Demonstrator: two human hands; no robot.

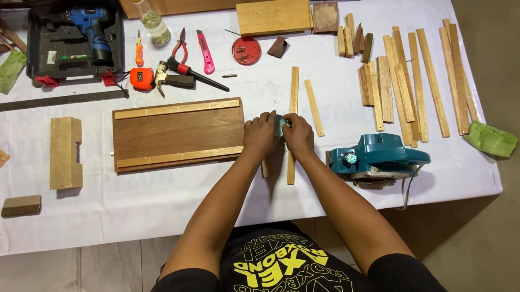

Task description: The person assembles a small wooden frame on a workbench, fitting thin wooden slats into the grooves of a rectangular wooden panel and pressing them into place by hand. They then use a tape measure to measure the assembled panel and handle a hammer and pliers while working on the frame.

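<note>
I am pinching a small teal object (281, 125) between the fingers of my left hand (260, 135) and right hand (298, 135), both closed on it, right over a thin wooden strip (293, 122). It is sitting just beside the dark wooden panel (178, 134) on the desk (157, 197), with the teal electric planer (377, 156) parked near my right forearm, within easy reach.

A white cloth (157, 209) covers the table, bearing a dark brown board (177, 134) with pale edge strips, a teal planer (377, 157), a blue drill (91, 28), a red dish (246, 50), and light tan slats (412, 81) at far right.
</note>
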